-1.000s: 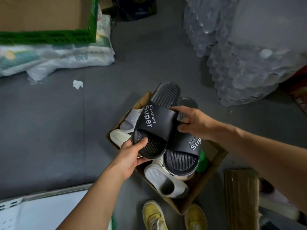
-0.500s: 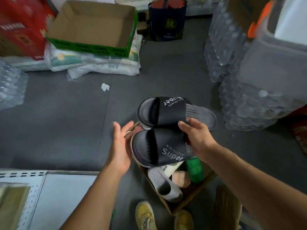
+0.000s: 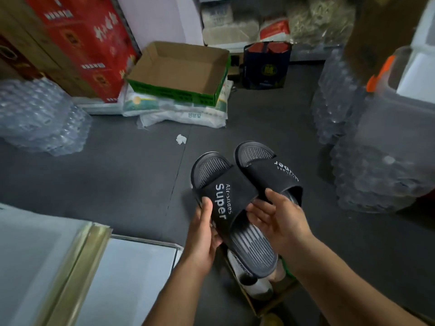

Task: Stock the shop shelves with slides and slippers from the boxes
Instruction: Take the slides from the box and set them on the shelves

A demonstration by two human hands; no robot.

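Two black slides with white "Super" lettering are held side by side above the floor. My left hand grips the left slide, thumb on its strap. My right hand holds the right slide from beneath, thumb over the strap edge. Below them sits the brown cardboard box, mostly hidden, with a white slipper and something green showing. A white shelf lies at the lower left.
Shrink-wrapped bottle packs stand at the left and right. An open empty carton with green sides rests on white sacks. Red boxes rise at the back left, a dark bag at the back. A paper scrap lies on the grey floor.
The slides have been turned from lying crosswise to pointing away from me and lifted higher. My left hand, open beside them before, now grips the left slide. My view has tilted up.
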